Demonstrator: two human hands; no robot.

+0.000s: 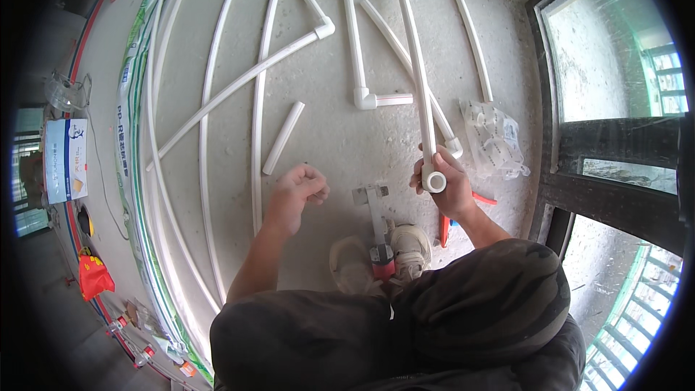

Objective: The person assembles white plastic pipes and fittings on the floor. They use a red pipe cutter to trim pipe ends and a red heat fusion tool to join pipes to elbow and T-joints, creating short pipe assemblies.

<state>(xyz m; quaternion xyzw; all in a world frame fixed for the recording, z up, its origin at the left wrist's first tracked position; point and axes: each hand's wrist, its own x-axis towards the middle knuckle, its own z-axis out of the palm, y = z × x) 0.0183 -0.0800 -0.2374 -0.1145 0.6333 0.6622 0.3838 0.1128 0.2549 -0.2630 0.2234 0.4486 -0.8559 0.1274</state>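
Note:
My right hand [452, 187] is wrapped round the near end of a long white plastic pipe [415, 51], just behind an elbow fitting [434, 182] whose round opening points up. The pipe stretches away over the floor. Left of it, my left hand [297, 195] hovers with its fingers curled closed, and nothing shows in it. Between the hands, a pipe-welding iron [377, 217] with a metal heating head and a red-and-black body stands near my shoes. A short pipe piece [284, 137] lies beyond my left hand.
Several white pipes lie on the concrete floor, some with elbows [365, 98]. A red-handled tool [444, 230] and a clear plastic bag [494, 139] lie at the right, near a dark window frame [615, 152]. Green-white pipe wrapping [130, 112] and a blue-white box [66, 161] are at the left.

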